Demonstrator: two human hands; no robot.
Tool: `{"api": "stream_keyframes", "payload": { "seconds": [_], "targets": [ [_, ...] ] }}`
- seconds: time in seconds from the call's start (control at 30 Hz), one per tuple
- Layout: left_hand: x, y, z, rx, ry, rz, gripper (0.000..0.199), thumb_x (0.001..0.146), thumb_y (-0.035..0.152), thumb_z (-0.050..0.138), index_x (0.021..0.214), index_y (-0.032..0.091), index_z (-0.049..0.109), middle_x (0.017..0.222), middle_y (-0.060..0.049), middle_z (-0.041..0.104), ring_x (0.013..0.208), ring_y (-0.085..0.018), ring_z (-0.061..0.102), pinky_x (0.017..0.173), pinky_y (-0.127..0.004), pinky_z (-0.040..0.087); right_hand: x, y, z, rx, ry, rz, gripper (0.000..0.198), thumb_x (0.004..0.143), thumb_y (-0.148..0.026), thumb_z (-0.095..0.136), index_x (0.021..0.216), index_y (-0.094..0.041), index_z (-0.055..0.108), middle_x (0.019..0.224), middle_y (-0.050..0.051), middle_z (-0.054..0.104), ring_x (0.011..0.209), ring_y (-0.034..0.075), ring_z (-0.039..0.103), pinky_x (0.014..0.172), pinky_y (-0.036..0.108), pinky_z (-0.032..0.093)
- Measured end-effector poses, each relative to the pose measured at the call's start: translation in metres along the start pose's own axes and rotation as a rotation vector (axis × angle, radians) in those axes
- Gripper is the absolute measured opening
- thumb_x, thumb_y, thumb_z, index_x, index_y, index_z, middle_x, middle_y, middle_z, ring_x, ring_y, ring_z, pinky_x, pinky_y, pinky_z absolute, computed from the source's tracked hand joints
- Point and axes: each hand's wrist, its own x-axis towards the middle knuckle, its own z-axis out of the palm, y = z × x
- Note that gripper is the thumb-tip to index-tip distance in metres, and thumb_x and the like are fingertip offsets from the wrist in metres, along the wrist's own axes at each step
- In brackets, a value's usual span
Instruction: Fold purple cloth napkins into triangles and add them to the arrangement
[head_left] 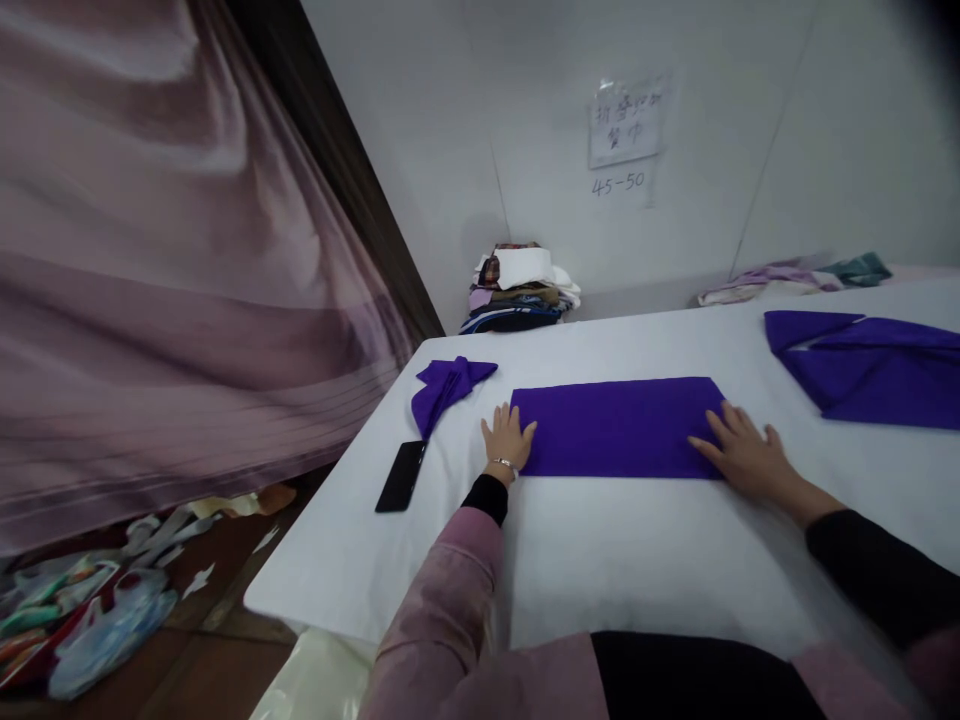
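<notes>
A purple cloth napkin (615, 430), folded into a long flat rectangle, lies on the white tablecloth (600, 560) in front of me. My left hand (508, 437) rests flat at its left end, fingers spread and pointing away from me. At the opposite end my right hand (742, 450) lies over the right edge, its fingers also apart. Neither hand grips anything. Left of my left hand is another purple napkin (446, 390), gathered into a pleated fan-like shape. Its narrow tip meets a black phone (401, 477).
More purple cloth (885, 365) lies loosely on the right of the table. Behind the far edge are a stack of folded clothes (521, 290) and crumpled fabric (787, 280). A pink curtain (165, 250) hangs at left, above plastic bags (112, 625) on the floor. A handwritten sign (626, 120) is on the wall.
</notes>
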Motion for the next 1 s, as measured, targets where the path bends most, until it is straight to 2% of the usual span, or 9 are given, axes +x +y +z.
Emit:
{"api": "stream_keyframes", "payload": {
  "seconds": [0.1, 0.23, 0.33, 0.43, 0.53, 0.6, 0.83, 0.9, 1.0],
  "targets": [
    [0.023, 0.034, 0.003, -0.022, -0.045, 0.157, 0.062, 0.092, 0.053, 0.016, 0.141, 0.019, 0.031, 0.151, -0.008, 0.024, 0.140, -0.024, 0.017, 0.113, -0.051, 0.013, 0.029, -0.057, -0.014, 0.095, -0.021, -0.038, 0.071, 0.088, -0.060, 0.021, 0.141, -0.014, 0.035, 0.151, 0.016, 0.023, 0.139, 0.030, 0.016, 0.107, 0.056, 0.017],
    [0.050, 0.069, 0.014, -0.032, -0.106, 0.266, 0.061, 0.092, 0.052, 0.017, 0.141, 0.020, 0.031, 0.151, -0.007, 0.024, 0.140, -0.024, 0.017, 0.113, -0.051, 0.012, 0.072, -0.132, -0.020, 0.230, -0.076, -0.204, 0.073, 0.089, -0.059, 0.018, 0.143, -0.012, 0.030, 0.151, 0.014, 0.022, 0.139, 0.027, 0.015, 0.109, 0.050, 0.013],
    [0.061, 0.077, 0.023, -0.023, -0.137, 0.292, 0.059, 0.092, 0.050, 0.018, 0.142, 0.021, 0.029, 0.153, -0.006, 0.021, 0.141, -0.023, 0.013, 0.113, -0.051, 0.010, 0.098, -0.163, -0.013, 0.298, -0.117, -0.258, 0.073, 0.090, -0.057, 0.020, 0.143, -0.007, 0.030, 0.151, 0.017, 0.022, 0.139, 0.028, 0.015, 0.110, 0.049, 0.012],
    [0.066, 0.074, 0.031, -0.018, -0.197, 0.274, 0.059, 0.091, 0.047, 0.020, 0.144, 0.022, 0.024, 0.154, -0.004, 0.016, 0.141, -0.023, 0.010, 0.113, -0.052, 0.009, 0.115, -0.174, -0.002, 0.328, -0.169, -0.303, 0.074, 0.089, -0.059, 0.021, 0.143, -0.008, 0.030, 0.150, 0.018, 0.023, 0.139, 0.029, 0.014, 0.110, 0.051, 0.008],
    [0.068, 0.071, 0.035, -0.023, -0.201, 0.260, 0.062, 0.091, 0.051, 0.019, 0.145, 0.022, 0.022, 0.154, -0.003, 0.015, 0.142, -0.023, 0.009, 0.113, -0.053, 0.010, 0.125, -0.162, 0.006, 0.318, -0.210, -0.346, 0.075, 0.088, -0.062, 0.022, 0.143, -0.012, 0.031, 0.150, 0.015, 0.025, 0.139, 0.028, 0.015, 0.109, 0.052, 0.006],
    [0.067, 0.071, 0.035, -0.025, -0.186, 0.254, 0.065, 0.089, 0.057, 0.016, 0.145, 0.022, 0.023, 0.154, -0.003, 0.016, 0.141, -0.023, 0.010, 0.113, -0.052, 0.010, 0.129, -0.137, 0.008, 0.283, -0.194, -0.315, 0.074, 0.088, -0.063, 0.023, 0.143, -0.014, 0.032, 0.150, 0.013, 0.025, 0.139, 0.027, 0.015, 0.110, 0.051, 0.007],
    [0.066, 0.073, 0.034, -0.056, -0.184, 0.250, 0.072, 0.087, 0.065, 0.013, 0.144, 0.022, 0.025, 0.153, -0.003, 0.018, 0.141, -0.023, 0.010, 0.114, -0.051, 0.008, 0.119, -0.004, 0.004, 0.108, -0.145, 0.117, 0.071, 0.089, -0.059, 0.021, 0.143, -0.013, 0.030, 0.151, 0.013, 0.023, 0.139, 0.027, 0.016, 0.109, 0.052, 0.012],
    [0.067, 0.071, 0.035, -0.065, -0.185, 0.253, 0.073, 0.086, 0.065, 0.013, 0.144, 0.023, 0.025, 0.153, -0.003, 0.017, 0.141, -0.023, 0.009, 0.114, -0.051, 0.007, 0.114, 0.014, 0.002, 0.081, -0.136, 0.164, 0.072, 0.089, -0.059, 0.020, 0.143, -0.012, 0.029, 0.151, 0.013, 0.023, 0.138, 0.027, 0.016, 0.109, 0.053, 0.012],
    [0.067, 0.070, 0.033, -0.077, -0.200, 0.251, 0.073, 0.086, 0.066, 0.013, 0.144, 0.023, 0.025, 0.154, -0.003, 0.017, 0.141, -0.023, 0.009, 0.113, -0.051, 0.007, 0.110, 0.020, 0.004, 0.064, -0.129, 0.158, 0.073, 0.089, -0.059, 0.018, 0.143, -0.012, 0.028, 0.151, 0.012, 0.024, 0.138, 0.027, 0.017, 0.108, 0.055, 0.014]
  ]
}}
